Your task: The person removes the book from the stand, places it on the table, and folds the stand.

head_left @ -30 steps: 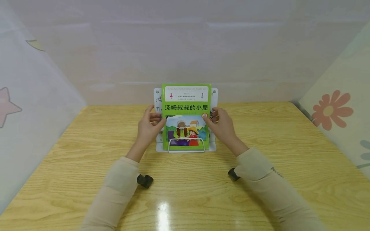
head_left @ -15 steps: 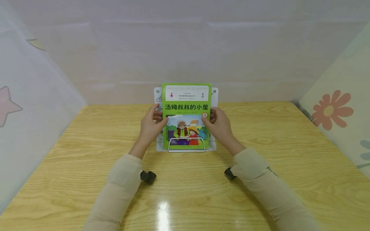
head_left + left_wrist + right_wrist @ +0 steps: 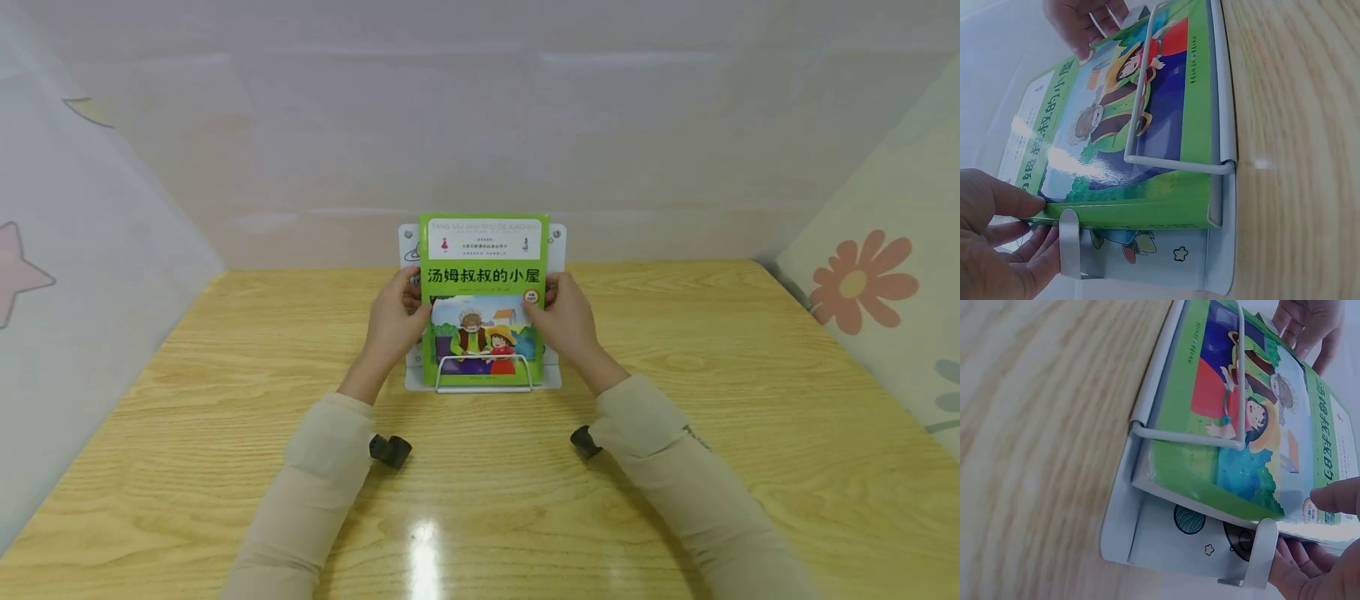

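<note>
A green picture book point(image 3: 483, 283) stands upright on a white book stand point(image 3: 557, 250) printed with line drawings. My left hand point(image 3: 393, 317) holds the book's left edge, and my right hand point(image 3: 567, 317) holds its right edge. In the left wrist view, my left thumb lies at the cover's edge and the other fingers reach behind. The right wrist view likewise has my right thumb point(image 3: 1334, 496) on the cover, fingers partly hidden behind the book. A white wire holder point(image 3: 1175, 165) crosses the lower cover. Flat metal side tabs point(image 3: 1070, 240) stick out beside the book.
The stand rests on a light wooden table point(image 3: 480, 500) towards its back edge. Behind it hangs a pale backdrop point(image 3: 480, 125). A black wrist camera point(image 3: 391, 451) sits below my left cuff, another black camera point(image 3: 585, 442) by my right cuff.
Both hands have moved inward and closed in on the book's side edges, the right thumb staying on the cover. The book and stand keep their place on the table.
</note>
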Demonstrator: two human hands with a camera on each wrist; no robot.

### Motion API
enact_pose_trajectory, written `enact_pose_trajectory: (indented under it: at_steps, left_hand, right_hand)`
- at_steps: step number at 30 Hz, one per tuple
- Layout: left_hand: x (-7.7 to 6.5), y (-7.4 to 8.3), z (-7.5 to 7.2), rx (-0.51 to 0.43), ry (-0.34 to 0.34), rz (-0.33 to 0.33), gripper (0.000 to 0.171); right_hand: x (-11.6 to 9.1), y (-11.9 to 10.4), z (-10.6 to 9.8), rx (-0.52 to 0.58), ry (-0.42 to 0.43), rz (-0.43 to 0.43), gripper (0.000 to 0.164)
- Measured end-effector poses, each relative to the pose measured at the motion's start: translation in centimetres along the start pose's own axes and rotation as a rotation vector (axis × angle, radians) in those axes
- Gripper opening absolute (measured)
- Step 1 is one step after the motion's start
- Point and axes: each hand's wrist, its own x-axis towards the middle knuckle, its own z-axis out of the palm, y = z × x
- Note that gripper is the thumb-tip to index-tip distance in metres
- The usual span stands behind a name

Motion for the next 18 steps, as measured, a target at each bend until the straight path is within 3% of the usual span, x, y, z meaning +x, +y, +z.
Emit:
enact_pose_trajectory:
  at_steps: [18]
  left_hand:
    - [0.24, 0.18, 0.13, -0.089, 0.046, -0.075, 0.047]
  right_hand:
    - [0.36, -0.86, 0.24, 0.040, 0.052, 0.090, 0.027]
